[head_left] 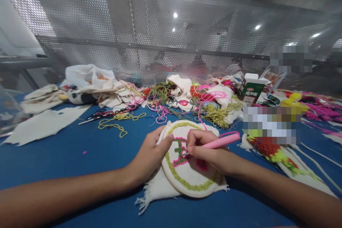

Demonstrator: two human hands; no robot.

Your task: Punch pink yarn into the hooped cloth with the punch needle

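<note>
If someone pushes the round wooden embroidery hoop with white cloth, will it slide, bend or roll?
The round wooden embroidery hoop would probably slide as one stiff piece, since its rim lies flat on the blue table. Rolling seems unlikely. The frayed cloth corners outside the rim look floppy and may drag.

Both forearms reaching in from 7 and 5 o'clock; left hand (149,156) curled, thumb extended toward 2 o'clock; right hand (207,151) clenched in a pen-like pinch.

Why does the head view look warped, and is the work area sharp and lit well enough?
Head view: wide-angle bending curves the forearms and the mesh screen; ceiling lights glare through it; the embroidery hoop, left hand and right hand with the pink punch needle are sharp and evenly lit; two patches at right are pixelated.
</note>
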